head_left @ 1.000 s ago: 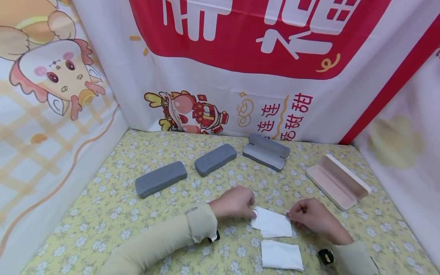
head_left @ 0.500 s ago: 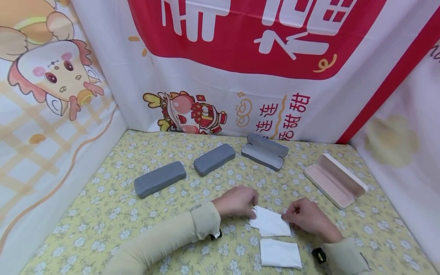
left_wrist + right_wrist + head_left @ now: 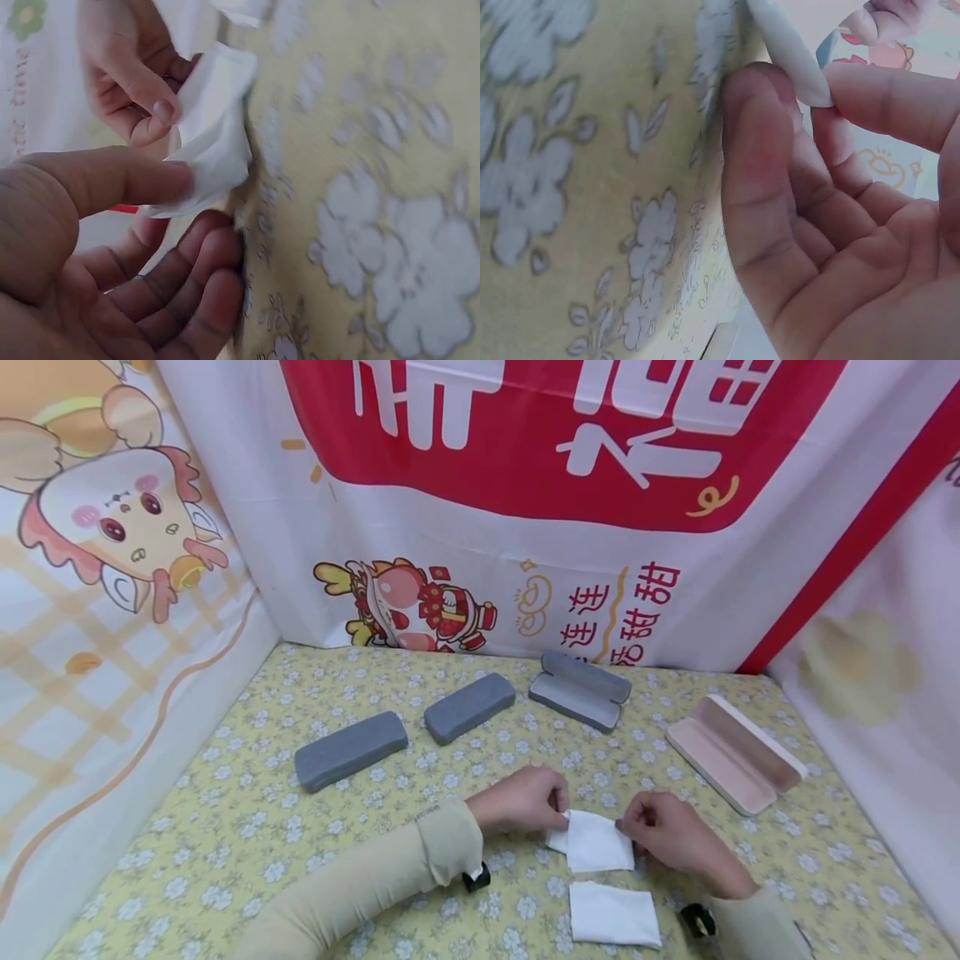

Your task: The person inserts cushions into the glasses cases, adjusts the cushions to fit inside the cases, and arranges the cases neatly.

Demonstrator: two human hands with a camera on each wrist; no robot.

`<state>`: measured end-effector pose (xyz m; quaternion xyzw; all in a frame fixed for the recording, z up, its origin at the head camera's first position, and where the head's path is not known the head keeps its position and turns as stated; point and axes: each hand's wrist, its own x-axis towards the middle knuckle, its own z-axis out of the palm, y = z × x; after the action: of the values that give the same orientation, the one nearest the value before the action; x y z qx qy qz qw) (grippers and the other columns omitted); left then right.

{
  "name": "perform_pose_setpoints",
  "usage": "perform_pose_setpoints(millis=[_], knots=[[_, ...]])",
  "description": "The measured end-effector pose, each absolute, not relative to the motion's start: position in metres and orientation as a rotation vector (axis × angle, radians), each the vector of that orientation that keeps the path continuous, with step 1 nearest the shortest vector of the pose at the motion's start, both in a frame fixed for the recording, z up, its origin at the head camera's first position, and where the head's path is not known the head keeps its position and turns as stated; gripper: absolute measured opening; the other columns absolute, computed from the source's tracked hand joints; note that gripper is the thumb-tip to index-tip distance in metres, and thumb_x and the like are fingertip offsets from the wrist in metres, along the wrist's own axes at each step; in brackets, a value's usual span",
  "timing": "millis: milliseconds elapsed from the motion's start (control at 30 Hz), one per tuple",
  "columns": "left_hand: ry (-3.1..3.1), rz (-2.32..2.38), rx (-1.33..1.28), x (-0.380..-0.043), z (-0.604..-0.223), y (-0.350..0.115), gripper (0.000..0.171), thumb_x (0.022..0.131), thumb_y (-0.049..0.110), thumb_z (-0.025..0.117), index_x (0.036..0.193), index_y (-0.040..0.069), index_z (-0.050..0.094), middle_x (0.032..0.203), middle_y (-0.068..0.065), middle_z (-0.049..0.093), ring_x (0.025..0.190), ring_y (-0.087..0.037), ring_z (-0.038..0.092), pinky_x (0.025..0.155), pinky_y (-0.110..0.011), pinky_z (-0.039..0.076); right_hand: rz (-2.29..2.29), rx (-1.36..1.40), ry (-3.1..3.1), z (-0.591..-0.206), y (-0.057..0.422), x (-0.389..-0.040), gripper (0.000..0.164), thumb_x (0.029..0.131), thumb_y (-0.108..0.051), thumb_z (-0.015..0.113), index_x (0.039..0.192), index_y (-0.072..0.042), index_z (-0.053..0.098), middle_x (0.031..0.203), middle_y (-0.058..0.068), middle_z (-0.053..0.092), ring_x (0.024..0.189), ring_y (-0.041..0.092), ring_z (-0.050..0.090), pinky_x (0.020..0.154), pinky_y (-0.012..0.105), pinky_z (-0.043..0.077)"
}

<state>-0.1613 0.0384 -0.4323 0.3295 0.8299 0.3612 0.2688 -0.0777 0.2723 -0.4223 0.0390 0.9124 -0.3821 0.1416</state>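
A folded white cloth (image 3: 600,847) lies between my two hands on the flowered tablecloth, with a second white flap (image 3: 557,841) showing at its left. My left hand (image 3: 527,799) pinches its upper left corner; in the left wrist view the thumb presses on the cloth (image 3: 214,150) while the other fingers curl beneath. At the upper right corner, my right hand (image 3: 670,832) pinches the edge between thumb and index finger, as the right wrist view shows with a strip of cloth (image 3: 791,52). Just nearer to me lies another folded white cloth (image 3: 615,916).
Two closed grey glasses cases (image 3: 351,750) lie toward the left and centre. Behind them, an open grey glasses case (image 3: 577,693) stands near the back curtain (image 3: 480,543). At the right is an open glasses case (image 3: 735,756) with a pink lining.
The upper cloth has turned from a slant to nearly square, its left edge shifting a little right. My left hand has moved slightly right, and my right hand slightly left.
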Motion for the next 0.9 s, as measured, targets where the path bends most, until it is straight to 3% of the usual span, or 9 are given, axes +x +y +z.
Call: perform_pose_setpoints(millis=[267,400,500,633,767,900], knots=[[1.94,1.301,0.561,-0.16,-0.432,0.042,0.013,0.088,-0.005,0.071,0.082,0.006,0.066,0.065,-0.006,0.06,0.054,-0.016,0.049,0.05,-0.029,0.047,-1.301,0.157,2.495,-0.423,0.273,-0.076,0.01,0.097,-0.012,0.067,0.093,-0.003,0.064,0.077,0.008,0.067,0.068,0.026,0.066,0.06,0.038,0.057],[1.884,1.347,0.448,-0.161,-0.434,0.042,0.015,0.085,-0.003,0.077,0.09,0.005,0.065,0.081,-0.007,0.062,0.061,-0.018,0.057,0.054,-0.032,0.054,-1.315,0.173,2.481,-0.427,0.274,-0.076,0.02,0.092,-0.017,0.075,0.101,-0.001,0.067,0.076,0.007,0.068,0.068,0.025,0.066,0.059,0.038,0.056],[1.874,1.361,0.414,-0.161,-0.436,0.041,0.031,0.078,0.0,0.084,0.1,0.007,0.064,0.098,-0.007,0.062,0.072,-0.02,0.061,0.059,-0.035,0.056,-1.327,0.126,2.481,-0.428,0.276,-0.075,0.031,0.086,-0.014,0.081,0.108,0.003,0.067,0.075,0.007,0.067,0.067,0.023,0.064,0.057,0.034,0.054],[1.917,1.332,0.476,-0.16,-0.438,0.042,0.04,0.074,0.002,0.089,0.106,0.006,0.065,0.099,-0.005,0.064,0.076,-0.018,0.062,0.059,-0.033,0.055,-1.343,0.044,2.477,-0.431,0.278,-0.074,0.031,0.082,-0.008,0.083,0.107,0.005,0.07,0.075,0.007,0.064,0.065,0.02,0.058,0.055,0.029,0.051],[1.946,1.29,0.555,-0.16,-0.439,0.044,0.034,0.076,-0.001,0.087,0.105,0.005,0.073,0.094,0.001,0.067,0.073,-0.015,0.062,0.058,-0.031,0.053,-1.337,0.028,2.482,-0.432,0.277,-0.074,0.022,0.084,-0.008,0.08,0.102,0.001,0.073,0.075,0.006,0.064,0.066,0.019,0.057,0.054,0.028,0.049],[1.917,1.328,0.576,-0.16,-0.44,0.041,0.016,0.077,-0.003,0.085,0.088,0.006,0.077,0.092,0.0,0.065,0.068,-0.014,0.061,0.056,-0.03,0.053,-1.352,0.05,2.475,-0.431,0.279,-0.074,0.017,0.087,-0.011,0.078,0.101,-0.001,0.074,0.076,0.006,0.065,0.066,0.02,0.057,0.053,0.029,0.049]])
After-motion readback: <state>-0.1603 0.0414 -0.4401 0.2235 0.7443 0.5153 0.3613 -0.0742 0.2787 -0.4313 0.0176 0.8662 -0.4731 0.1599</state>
